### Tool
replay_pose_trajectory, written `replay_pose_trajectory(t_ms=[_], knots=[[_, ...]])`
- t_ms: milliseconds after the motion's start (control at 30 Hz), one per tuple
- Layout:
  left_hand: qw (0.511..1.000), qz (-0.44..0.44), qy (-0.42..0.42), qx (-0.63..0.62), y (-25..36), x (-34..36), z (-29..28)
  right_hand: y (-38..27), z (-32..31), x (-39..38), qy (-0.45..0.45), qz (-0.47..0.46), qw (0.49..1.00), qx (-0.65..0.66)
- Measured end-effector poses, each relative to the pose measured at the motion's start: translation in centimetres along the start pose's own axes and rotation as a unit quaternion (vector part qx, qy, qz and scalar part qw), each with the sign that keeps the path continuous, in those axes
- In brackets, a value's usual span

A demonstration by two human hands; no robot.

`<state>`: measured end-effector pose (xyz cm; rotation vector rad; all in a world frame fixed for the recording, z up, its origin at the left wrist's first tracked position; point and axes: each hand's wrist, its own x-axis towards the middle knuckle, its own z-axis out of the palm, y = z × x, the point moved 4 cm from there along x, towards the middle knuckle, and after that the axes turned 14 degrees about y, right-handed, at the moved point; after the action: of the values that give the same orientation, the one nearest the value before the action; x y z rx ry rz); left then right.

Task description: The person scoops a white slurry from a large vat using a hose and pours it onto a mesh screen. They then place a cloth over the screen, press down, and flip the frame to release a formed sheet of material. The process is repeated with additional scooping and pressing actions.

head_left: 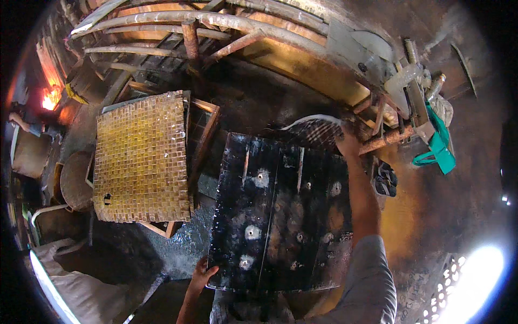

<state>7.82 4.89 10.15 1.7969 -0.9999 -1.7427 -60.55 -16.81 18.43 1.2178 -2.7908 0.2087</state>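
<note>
A worn black board point(280, 216) with pale round spots and small holes lies in front of me. Its lower left corner is in my left hand point(203, 272), thumb on top and the other fingers curled at the edge. My right arm reaches along the board's right side. Just past the far right corner, my right hand point(348, 141) is closed at the end of a pale, curved, fan-like thing with streaks point(313, 123). Its kind is unclear, and the fingers are partly blurred.
A yellow-brown woven panel point(143, 159) rests on a wooden frame point(208, 121) at left. Curved poles point(216, 21) run across the back. A green strap point(440, 143) hangs at right, near dark sandals point(384, 180). A fire point(51, 99) burns far left, near another person's arm point(20, 122).
</note>
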Motion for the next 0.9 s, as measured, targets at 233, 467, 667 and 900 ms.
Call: replay_pose_trajectory(t_ms=[233, 467, 667, 900], knots=[[0.988, 0.035, 0.088, 0.122, 5.0, 3.7, 3.6, 20.1, 2.6, -22.5, 0.012, 0.243, 0.88, 0.408], [0.981, 0.017, 0.076, 0.176, 1.0, 7.3, 2.7, 26.3, 2.0, -38.1, -0.139, 0.516, 0.708, 0.462], [0.984, 0.009, 0.091, 0.15, 8.8, 3.3, 5.2, 28.8, 3.3, -39.2, -0.152, 0.522, 0.677, 0.497], [0.985, 0.03, 0.075, 0.15, 8.0, 2.1, 3.7, 29.2, 4.8, -38.8, -0.164, 0.5, 0.668, 0.526]])
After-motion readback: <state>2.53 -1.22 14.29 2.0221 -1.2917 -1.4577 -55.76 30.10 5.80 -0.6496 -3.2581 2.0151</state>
